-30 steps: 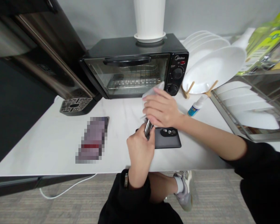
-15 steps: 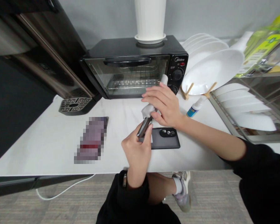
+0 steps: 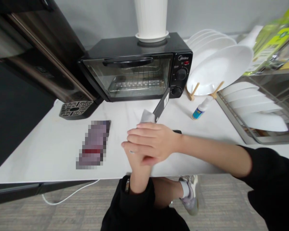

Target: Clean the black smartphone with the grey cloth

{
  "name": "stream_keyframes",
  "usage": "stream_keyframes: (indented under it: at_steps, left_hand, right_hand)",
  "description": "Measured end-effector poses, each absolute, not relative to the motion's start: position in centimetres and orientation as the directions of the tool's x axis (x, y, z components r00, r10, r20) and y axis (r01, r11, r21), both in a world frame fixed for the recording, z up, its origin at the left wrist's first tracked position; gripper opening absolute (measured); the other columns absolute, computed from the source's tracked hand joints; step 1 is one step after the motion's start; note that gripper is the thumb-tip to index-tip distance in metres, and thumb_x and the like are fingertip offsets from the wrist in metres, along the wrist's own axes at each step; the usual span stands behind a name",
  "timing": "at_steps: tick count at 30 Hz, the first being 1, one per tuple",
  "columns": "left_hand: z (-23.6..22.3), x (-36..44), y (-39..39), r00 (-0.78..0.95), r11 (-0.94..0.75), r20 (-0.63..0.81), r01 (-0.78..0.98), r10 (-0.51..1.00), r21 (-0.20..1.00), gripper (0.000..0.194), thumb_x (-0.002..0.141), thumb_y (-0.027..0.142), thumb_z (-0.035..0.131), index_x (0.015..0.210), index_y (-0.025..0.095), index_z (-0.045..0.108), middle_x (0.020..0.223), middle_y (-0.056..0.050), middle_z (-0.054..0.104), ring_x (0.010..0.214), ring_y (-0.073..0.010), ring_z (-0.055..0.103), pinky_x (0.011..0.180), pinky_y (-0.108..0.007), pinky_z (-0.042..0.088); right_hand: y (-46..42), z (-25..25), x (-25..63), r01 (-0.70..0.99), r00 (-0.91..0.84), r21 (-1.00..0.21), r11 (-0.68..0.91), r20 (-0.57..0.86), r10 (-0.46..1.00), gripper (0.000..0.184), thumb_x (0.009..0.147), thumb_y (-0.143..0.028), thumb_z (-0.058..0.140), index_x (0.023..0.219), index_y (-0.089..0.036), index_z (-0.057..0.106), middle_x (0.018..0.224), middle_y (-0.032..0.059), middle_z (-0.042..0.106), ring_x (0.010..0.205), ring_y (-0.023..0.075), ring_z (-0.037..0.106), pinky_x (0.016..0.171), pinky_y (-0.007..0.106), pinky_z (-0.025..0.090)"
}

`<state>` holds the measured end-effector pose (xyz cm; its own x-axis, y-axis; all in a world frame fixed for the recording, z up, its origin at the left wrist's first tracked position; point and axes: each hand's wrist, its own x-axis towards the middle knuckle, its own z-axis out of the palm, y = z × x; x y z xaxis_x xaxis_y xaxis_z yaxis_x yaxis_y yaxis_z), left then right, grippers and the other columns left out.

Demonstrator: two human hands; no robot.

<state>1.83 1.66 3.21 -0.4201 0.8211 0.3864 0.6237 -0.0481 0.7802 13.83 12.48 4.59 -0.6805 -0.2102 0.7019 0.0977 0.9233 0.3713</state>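
My left hand (image 3: 135, 163) is closed on a dark phone (image 3: 162, 105), which is held tilted with its top end pointing up towards the toaster oven (image 3: 135, 75). My right hand (image 3: 152, 141) lies across the left hand and the phone's lower part, pressing a white cloth (image 3: 146, 116) against the phone. Most of my left hand is hidden under the right. A second dark phone (image 3: 177, 131) lies flat on the white counter (image 3: 50, 144) behind my hands, only a sliver showing.
A third phone (image 3: 93, 144) lies on the counter to the left. A small spray bottle (image 3: 202, 109) lies at the right, near white plates (image 3: 219, 67) on a wooden stand and a metal dish rack (image 3: 260, 109). A coffee machine's drip tray (image 3: 74, 109) sits at the back left.
My right hand slid with the cloth down the phone, from its upper end to over my left hand. The phone's top end now stands bare, and both hands moved nearer the counter's front edge.
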Motion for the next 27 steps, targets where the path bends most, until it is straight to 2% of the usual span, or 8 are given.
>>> stream_keyframes:
  at_steps: [2,6,11,13,17,22,25,27]
  left_hand:
    - [3.2,1.9,1.7,-0.433,-0.025,0.378,0.629,0.818,0.777,0.029,0.091,0.038,0.06,0.075,0.02,0.077,0.055,0.002,0.061,0.054,-0.0159,0.058,0.053,-0.023,0.05]
    - [3.2,1.8,1.8,-0.438,-0.025,0.353,0.597,0.827,0.802,0.03,0.09,0.042,0.069,0.083,0.015,0.078,0.059,0.003,0.064,0.058,-0.0137,0.061,0.061,-0.02,0.051]
    - [3.1,1.5,1.9,-0.439,0.071,0.251,0.598,0.863,0.799,0.031,0.091,0.036,0.057,0.069,0.024,0.075,0.048,0.002,0.054,0.06,-0.0189,0.065,0.05,-0.024,0.051]
    - [3.0,1.6,1.9,-0.456,0.054,0.275,0.587,0.847,0.808,0.033,0.092,0.041,0.058,0.074,0.022,0.077,0.052,0.002,0.059,0.062,-0.0188,0.065,0.051,-0.023,0.051]
    - [3.1,1.6,1.9,-0.453,0.024,0.294,0.575,0.842,0.818,0.037,0.089,0.049,0.066,0.072,0.018,0.076,0.055,0.003,0.06,0.054,-0.0142,0.057,0.056,-0.021,0.051]
    - [3.2,1.6,1.9,-0.462,0.086,0.248,0.589,0.852,0.804,0.037,0.094,0.042,0.056,0.067,0.024,0.074,0.047,0.002,0.051,0.054,-0.0184,0.058,0.048,-0.025,0.049]
    - [3.2,1.8,1.8,-0.467,0.042,0.284,0.572,0.837,0.819,0.039,0.091,0.05,0.063,0.07,0.019,0.073,0.055,0.003,0.058,0.054,-0.0138,0.055,0.053,-0.022,0.048]
    - [3.0,1.8,1.7,-0.45,-0.011,0.309,0.552,0.837,0.834,0.036,0.09,0.048,0.069,0.069,0.019,0.07,0.056,0.004,0.059,0.053,-0.0123,0.054,0.054,-0.022,0.045]
  right_hand:
    - [13.2,4.7,14.1,0.143,-0.684,0.36,0.922,0.709,-0.171,0.063,0.108,-0.06,0.032,0.138,-0.013,0.061,0.124,0.009,0.074,0.125,0.0201,0.063,0.118,0.039,0.042]
    - [14.3,4.8,14.8,0.396,-0.556,0.161,0.904,0.826,0.096,0.07,0.108,-0.063,0.025,0.133,-0.01,0.062,0.123,0.0145,0.073,0.127,0.0261,0.063,0.121,0.051,0.039]
    - [12.2,4.7,13.7,0.044,-0.738,0.324,0.945,0.648,-0.188,0.065,0.11,-0.056,0.026,0.145,-0.01,0.056,0.141,0.009,0.068,0.142,0.02,0.053,0.127,0.038,0.03]
    - [12.7,4.9,13.9,0.144,-0.722,0.318,0.937,0.681,-0.121,0.068,0.109,-0.059,0.025,0.147,-0.009,0.054,0.139,0.011,0.068,0.138,0.0205,0.056,0.125,0.039,0.034]
    - [13.1,4.9,14.0,0.393,-0.554,0.141,0.909,0.825,0.111,0.083,0.106,-0.071,0.016,0.128,-0.008,0.066,0.119,0.0144,0.074,0.124,0.026,0.064,0.122,0.047,0.038]
    - [12.6,4.5,13.8,0.034,-0.704,0.4,0.916,0.66,-0.262,0.073,0.107,-0.065,0.023,0.14,-0.012,0.061,0.132,0.0072,0.072,0.134,0.0209,0.059,0.123,0.036,0.037]
    - [14.2,4.5,14.7,0.309,-0.616,0.235,0.922,0.788,0.006,0.07,0.108,-0.063,0.024,0.136,-0.012,0.062,0.123,0.0119,0.072,0.126,0.0242,0.063,0.121,0.045,0.041]
    - [14.3,4.3,14.8,0.348,-0.559,0.138,0.927,0.825,0.087,0.074,0.106,-0.067,0.025,0.131,-0.01,0.065,0.117,0.0143,0.072,0.121,0.027,0.064,0.121,0.05,0.04]
